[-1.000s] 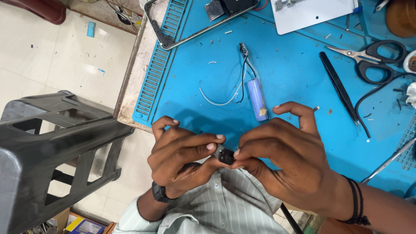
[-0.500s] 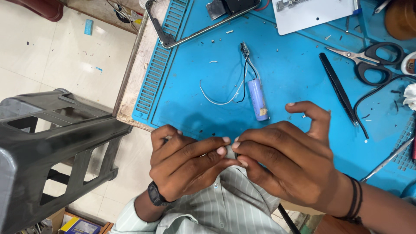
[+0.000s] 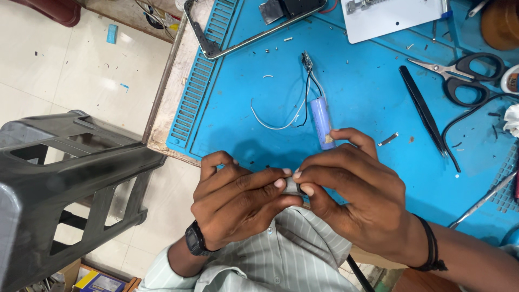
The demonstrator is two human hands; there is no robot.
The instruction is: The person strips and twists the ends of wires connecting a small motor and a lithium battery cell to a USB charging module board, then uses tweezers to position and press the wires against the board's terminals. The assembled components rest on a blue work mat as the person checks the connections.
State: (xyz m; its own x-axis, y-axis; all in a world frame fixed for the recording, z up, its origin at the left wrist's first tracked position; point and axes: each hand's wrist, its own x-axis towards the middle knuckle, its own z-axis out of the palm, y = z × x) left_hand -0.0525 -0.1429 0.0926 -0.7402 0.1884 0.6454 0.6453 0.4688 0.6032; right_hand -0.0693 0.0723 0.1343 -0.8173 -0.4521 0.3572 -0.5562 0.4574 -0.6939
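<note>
On blue mat (image 3: 367, 92): scissors (image 3: 462, 73), cell w/ wires (image 3: 321, 114); tiled floor (image 3: 70, 75) beside.

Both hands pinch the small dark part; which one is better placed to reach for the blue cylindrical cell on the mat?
Probably the right hand: the blue cell lies just beyond its raised index finger, while the left hand sits farther away.

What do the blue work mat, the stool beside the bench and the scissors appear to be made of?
The blue mat looks like matte silicone or rubber: soft sheen, with moulded ribs along its edge. The stool looks like moulded dark grey plastic, semi-gloss, with broad one-piece legs. The scissors have bright, reflective metal blades, probably steel, and glossy black handles, likely plastic.
</note>
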